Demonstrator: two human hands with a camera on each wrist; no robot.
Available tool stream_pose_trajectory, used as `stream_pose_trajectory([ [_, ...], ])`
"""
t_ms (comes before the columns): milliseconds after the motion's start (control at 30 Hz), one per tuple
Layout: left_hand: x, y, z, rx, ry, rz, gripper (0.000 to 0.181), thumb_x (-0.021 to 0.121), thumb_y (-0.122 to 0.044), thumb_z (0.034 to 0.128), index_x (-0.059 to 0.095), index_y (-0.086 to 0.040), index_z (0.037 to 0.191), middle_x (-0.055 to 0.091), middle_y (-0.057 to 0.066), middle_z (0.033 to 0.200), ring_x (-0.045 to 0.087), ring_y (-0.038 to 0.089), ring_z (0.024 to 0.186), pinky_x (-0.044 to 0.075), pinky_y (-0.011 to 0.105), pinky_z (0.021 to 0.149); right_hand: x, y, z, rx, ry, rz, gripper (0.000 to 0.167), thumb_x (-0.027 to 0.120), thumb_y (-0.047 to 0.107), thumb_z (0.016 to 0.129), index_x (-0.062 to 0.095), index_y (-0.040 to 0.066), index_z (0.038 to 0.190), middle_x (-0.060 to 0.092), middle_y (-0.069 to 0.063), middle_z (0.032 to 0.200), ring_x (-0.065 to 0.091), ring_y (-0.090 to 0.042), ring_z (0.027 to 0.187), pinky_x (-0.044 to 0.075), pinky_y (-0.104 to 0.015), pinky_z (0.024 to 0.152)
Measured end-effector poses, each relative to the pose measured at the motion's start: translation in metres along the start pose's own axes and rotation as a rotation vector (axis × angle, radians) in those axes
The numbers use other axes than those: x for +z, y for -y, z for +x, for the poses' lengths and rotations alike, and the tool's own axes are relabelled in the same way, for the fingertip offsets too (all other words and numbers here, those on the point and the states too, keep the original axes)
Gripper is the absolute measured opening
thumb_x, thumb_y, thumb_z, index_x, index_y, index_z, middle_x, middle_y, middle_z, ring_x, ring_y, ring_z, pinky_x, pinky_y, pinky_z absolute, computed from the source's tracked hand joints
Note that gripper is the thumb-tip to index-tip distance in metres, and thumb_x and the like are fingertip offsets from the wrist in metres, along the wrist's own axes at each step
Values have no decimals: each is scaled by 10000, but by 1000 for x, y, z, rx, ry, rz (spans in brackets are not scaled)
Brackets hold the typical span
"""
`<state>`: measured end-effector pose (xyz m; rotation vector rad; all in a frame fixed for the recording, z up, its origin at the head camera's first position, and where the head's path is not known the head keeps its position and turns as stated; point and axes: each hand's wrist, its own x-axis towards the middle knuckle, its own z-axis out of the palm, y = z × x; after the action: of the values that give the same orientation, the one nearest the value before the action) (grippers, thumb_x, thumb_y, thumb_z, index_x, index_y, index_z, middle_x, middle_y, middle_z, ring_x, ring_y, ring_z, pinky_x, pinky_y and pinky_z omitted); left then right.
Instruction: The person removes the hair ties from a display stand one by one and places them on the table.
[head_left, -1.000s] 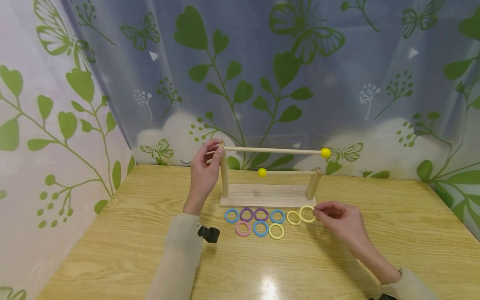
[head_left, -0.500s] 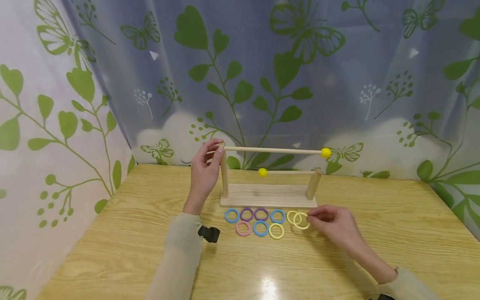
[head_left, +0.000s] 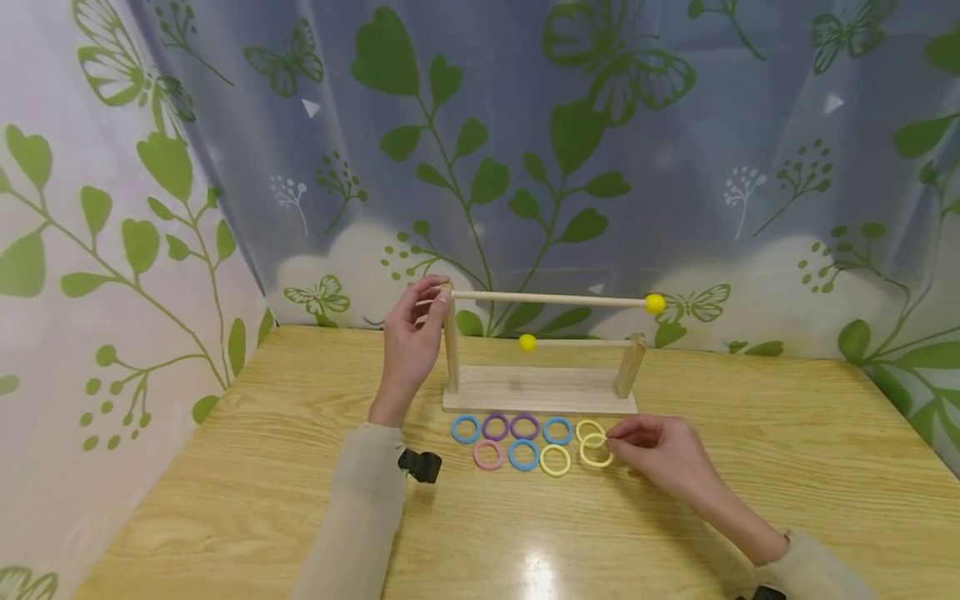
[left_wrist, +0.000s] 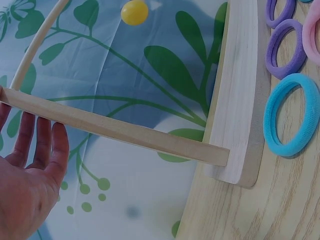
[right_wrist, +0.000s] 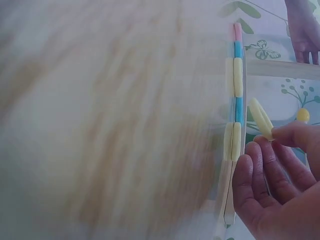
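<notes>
My left hand point(head_left: 412, 337) grips the top of the left post point(head_left: 452, 354) of a wooden rack point(head_left: 540, 390). In the left wrist view its fingers point(left_wrist: 43, 140) lie against the post. My right hand point(head_left: 667, 457) pinches a pale yellow hair tie point(head_left: 596, 466) between thumb and fingertips. In the head view this hair tie overlaps another yellow one point(head_left: 590, 422); in the right wrist view the held hair tie point(right_wrist: 261, 117) is tilted and raised off the table. Several more hair ties lie flat before the rack, including a pink one point(head_left: 489, 468) and a blue one point(head_left: 466, 442).
The rack has an upper rod point(head_left: 551, 298) ending in a yellow ball point(head_left: 655, 303) and a lower rod point(head_left: 585, 343) with another yellow ball point(head_left: 527, 342). Behind the wooden table point(head_left: 262, 500) hangs a leaf-patterned curtain point(head_left: 487, 125).
My right hand has moved left and toward me with the yellow hair tie, from beside the other yellow one to overlapping its near edge. The left hand stays on the post.
</notes>
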<state>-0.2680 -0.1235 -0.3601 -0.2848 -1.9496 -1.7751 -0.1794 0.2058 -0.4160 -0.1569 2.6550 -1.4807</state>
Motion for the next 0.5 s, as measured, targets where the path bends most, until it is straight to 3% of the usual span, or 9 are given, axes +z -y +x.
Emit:
stream_pose_trajectory([
  [500,-1,3,0,15,-2,5,262,600,-186,1042,675,-105,1279,654,151,1152,647,175,976,539,187,742,7,1,0,-14,22,-97,139,777,166,887,768,61,978,775,-45,857,639,-71,677,509,-218,577],
])
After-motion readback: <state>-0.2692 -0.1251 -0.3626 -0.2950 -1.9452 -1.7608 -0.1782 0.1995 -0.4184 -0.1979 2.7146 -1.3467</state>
